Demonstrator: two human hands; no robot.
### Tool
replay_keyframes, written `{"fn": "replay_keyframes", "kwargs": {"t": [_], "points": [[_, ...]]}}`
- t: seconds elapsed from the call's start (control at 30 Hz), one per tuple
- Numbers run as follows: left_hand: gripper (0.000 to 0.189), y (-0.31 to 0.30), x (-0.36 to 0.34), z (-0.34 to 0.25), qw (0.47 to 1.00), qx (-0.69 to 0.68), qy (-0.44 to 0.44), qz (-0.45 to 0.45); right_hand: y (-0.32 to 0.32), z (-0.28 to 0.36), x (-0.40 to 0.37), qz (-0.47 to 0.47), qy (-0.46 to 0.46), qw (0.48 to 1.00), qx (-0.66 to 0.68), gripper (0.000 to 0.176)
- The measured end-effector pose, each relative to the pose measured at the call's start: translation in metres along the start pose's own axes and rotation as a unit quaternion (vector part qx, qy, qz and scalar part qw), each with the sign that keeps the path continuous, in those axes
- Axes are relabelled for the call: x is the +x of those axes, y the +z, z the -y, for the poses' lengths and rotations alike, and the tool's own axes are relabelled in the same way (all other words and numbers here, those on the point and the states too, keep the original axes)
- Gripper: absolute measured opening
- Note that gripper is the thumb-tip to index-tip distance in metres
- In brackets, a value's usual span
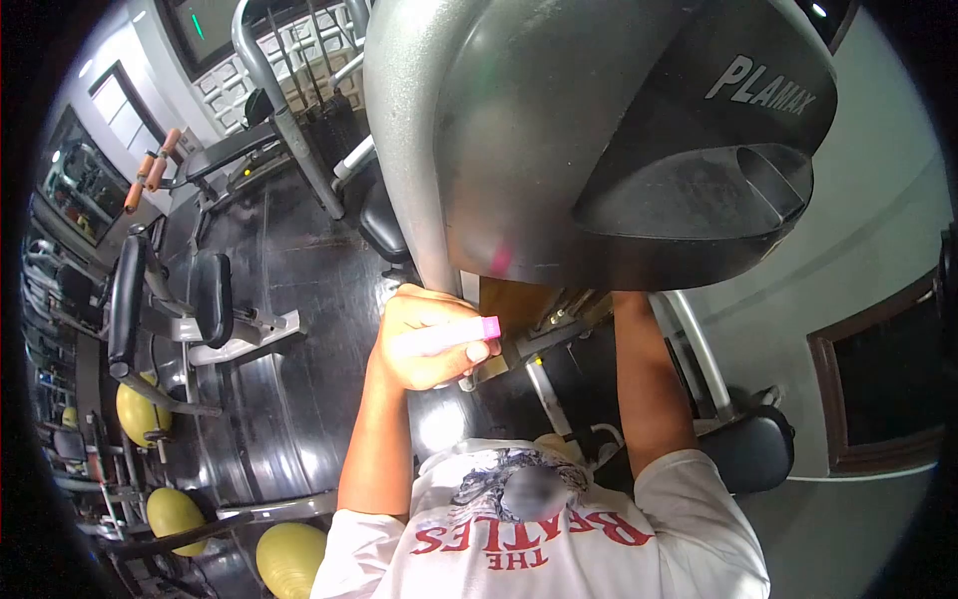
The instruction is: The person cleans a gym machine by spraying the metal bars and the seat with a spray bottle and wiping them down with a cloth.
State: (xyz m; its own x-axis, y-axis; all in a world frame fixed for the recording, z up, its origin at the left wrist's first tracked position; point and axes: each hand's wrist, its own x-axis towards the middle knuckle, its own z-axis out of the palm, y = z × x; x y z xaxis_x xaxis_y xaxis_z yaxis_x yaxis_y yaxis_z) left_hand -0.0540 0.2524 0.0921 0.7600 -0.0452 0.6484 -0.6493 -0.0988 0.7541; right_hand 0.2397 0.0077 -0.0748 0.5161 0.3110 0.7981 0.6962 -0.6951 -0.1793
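Observation:
My left hand [434, 339] is closed around a slim white stick with a pink end [489, 327], the pink end pointing right. That hand is just under the lower edge of a big dark grey machine cover [539, 150] marked PLAMAX, beside its silver frame tube [414, 200]. A pink reflection shows on the cover above the stick. My right forearm [649, 379] reaches up behind the cover, which hides my right hand. Below the cover, between my arms, a brownish panel [514, 307] and metal parts show.
A black padded seat [748, 449] stands at the lower right. To the left are a padded exercise machine [215, 299] and a bench with orange rollers [152, 170]. Several yellow-green balls [291, 559] lie at lower left on the black floor. A brown-framed window [883, 379] is at right.

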Motion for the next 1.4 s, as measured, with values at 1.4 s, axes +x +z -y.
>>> {"fn": "replay_keyframes", "kwargs": {"t": [1.4], "points": [[0.014, 0.004, -0.003, -0.002, 0.991, -0.108, -0.081, -0.021, 0.038, 0.010, -0.030, 0.049, -0.029, 0.996, 0.062, 0.060]]}}
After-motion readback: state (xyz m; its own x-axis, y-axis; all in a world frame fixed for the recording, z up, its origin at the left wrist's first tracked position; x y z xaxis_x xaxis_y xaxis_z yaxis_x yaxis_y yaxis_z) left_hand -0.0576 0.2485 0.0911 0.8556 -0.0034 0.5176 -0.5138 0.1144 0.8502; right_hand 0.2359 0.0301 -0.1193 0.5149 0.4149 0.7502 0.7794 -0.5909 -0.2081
